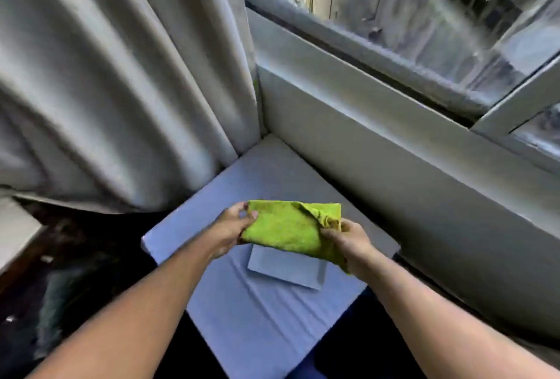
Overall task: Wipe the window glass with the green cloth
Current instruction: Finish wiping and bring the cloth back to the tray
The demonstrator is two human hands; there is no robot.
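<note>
The green cloth (288, 228) is folded and held in the air over a cushion, stretched between both hands. My left hand (231, 228) pinches its left edge with thumb on top. My right hand (348, 240) grips its bunched right end, and a corner of cloth hangs below that hand. The window glass (424, 14) is at the upper right, well above and beyond the cloth, with blurred buildings seen through it. Neither hand touches the glass.
A white window frame and sill wall (378, 136) run diagonally below the glass. Grey curtains (106, 75) hang at the left. Beneath my hands lies a pale blue cushion (242, 318) with a flat folded piece (285, 271) on it. Dark floor shows at lower left.
</note>
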